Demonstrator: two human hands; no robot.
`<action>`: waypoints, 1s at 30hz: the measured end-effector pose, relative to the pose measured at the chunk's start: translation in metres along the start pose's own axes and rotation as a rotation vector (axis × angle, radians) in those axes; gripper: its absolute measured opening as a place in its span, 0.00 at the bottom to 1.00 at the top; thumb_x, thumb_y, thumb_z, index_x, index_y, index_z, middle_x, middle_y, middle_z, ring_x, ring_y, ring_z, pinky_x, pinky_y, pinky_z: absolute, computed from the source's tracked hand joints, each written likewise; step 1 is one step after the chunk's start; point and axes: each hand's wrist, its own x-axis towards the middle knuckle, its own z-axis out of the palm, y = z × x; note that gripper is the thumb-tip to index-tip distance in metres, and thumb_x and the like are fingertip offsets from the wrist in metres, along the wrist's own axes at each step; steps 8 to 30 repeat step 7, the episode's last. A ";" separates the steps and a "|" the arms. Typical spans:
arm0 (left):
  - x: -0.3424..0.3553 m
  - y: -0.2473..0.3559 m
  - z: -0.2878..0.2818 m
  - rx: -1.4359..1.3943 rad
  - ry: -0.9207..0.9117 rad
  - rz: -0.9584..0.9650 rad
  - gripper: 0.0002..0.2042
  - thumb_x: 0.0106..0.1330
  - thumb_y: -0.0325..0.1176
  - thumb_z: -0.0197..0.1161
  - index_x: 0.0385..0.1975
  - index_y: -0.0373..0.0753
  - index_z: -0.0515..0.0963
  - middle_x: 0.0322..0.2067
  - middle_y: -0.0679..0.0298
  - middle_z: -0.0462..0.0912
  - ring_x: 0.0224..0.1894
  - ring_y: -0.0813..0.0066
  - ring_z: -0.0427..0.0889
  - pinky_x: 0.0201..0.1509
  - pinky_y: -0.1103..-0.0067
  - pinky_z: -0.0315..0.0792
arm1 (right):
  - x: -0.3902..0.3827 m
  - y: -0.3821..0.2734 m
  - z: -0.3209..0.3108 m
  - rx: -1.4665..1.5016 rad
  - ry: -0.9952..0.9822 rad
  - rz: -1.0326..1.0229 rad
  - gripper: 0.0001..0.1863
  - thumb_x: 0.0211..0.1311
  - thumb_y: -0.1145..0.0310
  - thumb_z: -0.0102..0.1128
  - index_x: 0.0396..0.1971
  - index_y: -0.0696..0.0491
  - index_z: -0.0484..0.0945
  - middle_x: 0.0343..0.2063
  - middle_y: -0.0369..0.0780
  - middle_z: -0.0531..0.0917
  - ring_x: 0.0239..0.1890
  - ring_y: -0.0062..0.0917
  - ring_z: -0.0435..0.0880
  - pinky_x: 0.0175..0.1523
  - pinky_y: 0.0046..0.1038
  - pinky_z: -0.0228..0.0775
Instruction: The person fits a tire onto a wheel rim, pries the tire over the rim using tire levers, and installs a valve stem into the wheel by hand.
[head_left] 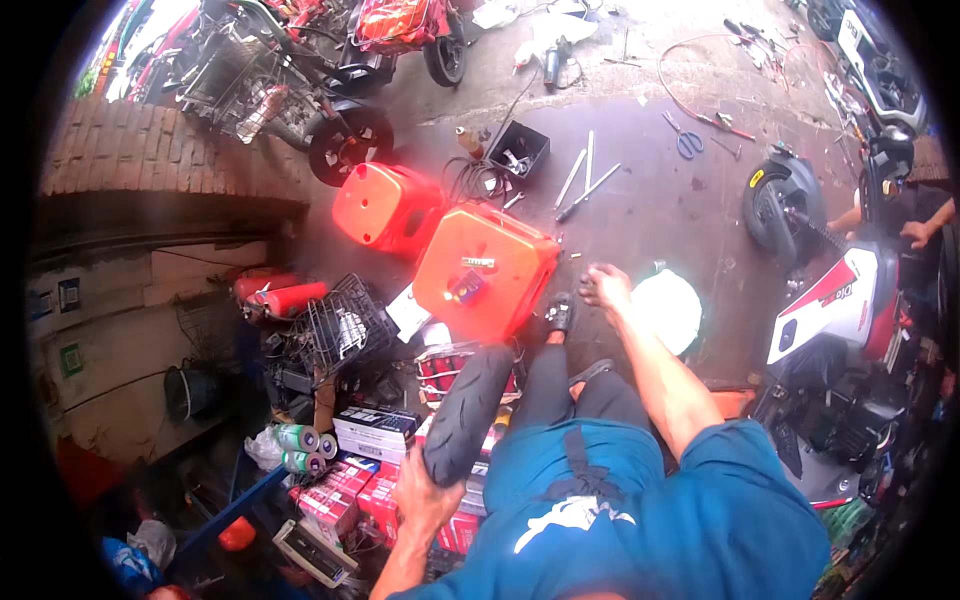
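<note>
My left hand is wrapped around the lower end of a black scooter tyre with tread grooves, which stands up beside my left thigh. Further out, my right hand hangs in front of my knees with its fingers curled in; whether anything small is between them is hidden. A white round object on the floor is just right of that hand. To its left stands an orange plastic stool, with a small dark packet and a small yellowish item on the seat.
A second orange stool, a black parts bin, metal levers and blue-handled scissors are ahead. A red and white scooter stands at right, with another person's hand behind it. Stacked boxes and fire extinguishers are at left.
</note>
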 end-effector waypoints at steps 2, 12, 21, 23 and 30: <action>-0.009 -0.007 0.005 0.006 -0.028 -0.060 0.41 0.37 0.37 0.72 0.55 0.33 0.61 0.37 0.46 0.72 0.37 0.43 0.76 0.38 0.57 0.72 | 0.028 -0.027 0.032 -0.021 -0.031 -0.048 0.15 0.63 0.68 0.51 0.48 0.56 0.70 0.30 0.38 0.81 0.26 0.23 0.81 0.27 0.24 0.73; -0.025 -0.016 0.013 -0.044 -0.086 -0.178 0.42 0.40 0.44 0.75 0.55 0.35 0.60 0.39 0.47 0.73 0.41 0.43 0.76 0.42 0.56 0.71 | 0.104 -0.105 0.093 0.105 -0.139 -0.015 0.29 0.62 0.63 0.57 0.60 0.51 0.58 0.35 0.40 0.81 0.28 0.31 0.83 0.31 0.29 0.78; -0.025 -0.016 0.013 -0.044 -0.086 -0.178 0.42 0.40 0.44 0.75 0.55 0.35 0.60 0.39 0.47 0.73 0.41 0.43 0.76 0.42 0.56 0.71 | 0.104 -0.105 0.093 0.105 -0.139 -0.015 0.29 0.62 0.63 0.57 0.60 0.51 0.58 0.35 0.40 0.81 0.28 0.31 0.83 0.31 0.29 0.78; -0.025 -0.016 0.013 -0.044 -0.086 -0.178 0.42 0.40 0.44 0.75 0.55 0.35 0.60 0.39 0.47 0.73 0.41 0.43 0.76 0.42 0.56 0.71 | 0.104 -0.105 0.093 0.105 -0.139 -0.015 0.29 0.62 0.63 0.57 0.60 0.51 0.58 0.35 0.40 0.81 0.28 0.31 0.83 0.31 0.29 0.78; -0.025 -0.016 0.013 -0.044 -0.086 -0.178 0.42 0.40 0.44 0.75 0.55 0.35 0.60 0.39 0.47 0.73 0.41 0.43 0.76 0.42 0.56 0.71 | 0.104 -0.105 0.093 0.105 -0.139 -0.015 0.29 0.62 0.63 0.57 0.60 0.51 0.58 0.35 0.40 0.81 0.28 0.31 0.83 0.31 0.29 0.78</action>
